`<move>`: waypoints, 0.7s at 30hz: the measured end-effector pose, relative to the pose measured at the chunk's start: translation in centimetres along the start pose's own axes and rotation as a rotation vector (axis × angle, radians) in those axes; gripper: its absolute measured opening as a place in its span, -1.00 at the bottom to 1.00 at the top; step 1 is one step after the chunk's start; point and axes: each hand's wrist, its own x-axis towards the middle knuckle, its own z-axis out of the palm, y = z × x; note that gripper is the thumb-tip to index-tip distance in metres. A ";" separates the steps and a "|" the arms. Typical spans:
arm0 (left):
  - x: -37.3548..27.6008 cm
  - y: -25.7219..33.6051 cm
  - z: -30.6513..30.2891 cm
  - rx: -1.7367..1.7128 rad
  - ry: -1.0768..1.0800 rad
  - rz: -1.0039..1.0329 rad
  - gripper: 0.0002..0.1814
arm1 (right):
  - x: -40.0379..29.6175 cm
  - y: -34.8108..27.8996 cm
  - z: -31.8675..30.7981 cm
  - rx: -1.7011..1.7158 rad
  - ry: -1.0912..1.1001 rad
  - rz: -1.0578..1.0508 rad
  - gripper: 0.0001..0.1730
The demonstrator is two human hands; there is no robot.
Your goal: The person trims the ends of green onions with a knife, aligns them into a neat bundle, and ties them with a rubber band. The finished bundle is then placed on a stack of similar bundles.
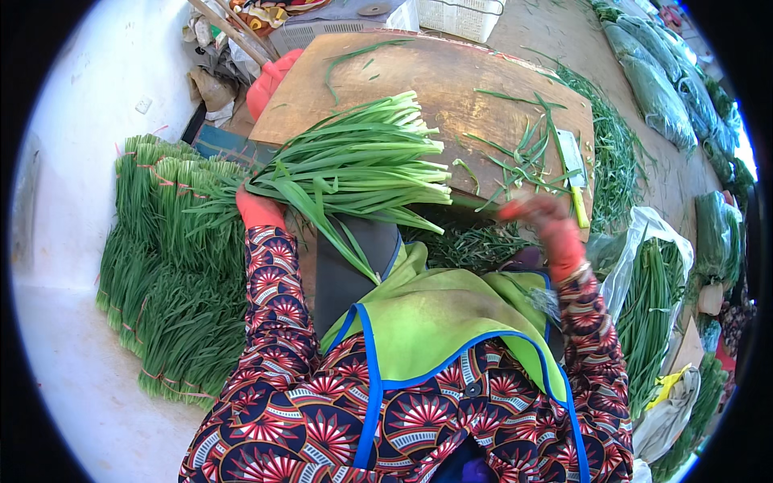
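My left hand point(258, 207), in a red glove, grips the leaf end of a loose bunch of garlic chives point(362, 163). The pale stem ends point right, over a wooden board point(374, 66). One long leaf hangs from the bunch onto my green apron point(447, 326). To the right, my right hand point(555, 232), gloved in red too, is blurred by motion near the board's front edge; whether its fingers hold anything cannot be made out. Close to it, a cleaver point(570, 157) with a yellow handle lies on the board beside scattered leaf scraps point(522, 154).
Banded bundles of chives point(181, 271) are stacked on my left, against a white wall point(72, 181). On my right stands an open plastic bag point(646, 296) of chives. Trimmings point(610, 151) heap beyond the board, and filled bags point(658, 90) line the floor farther right.
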 end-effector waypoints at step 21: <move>0.4 -0.5 0.1 0.004 -0.028 -0.009 -0.64 | 3.0 5.9 5.5 -1.087 0.011 -0.181 -0.75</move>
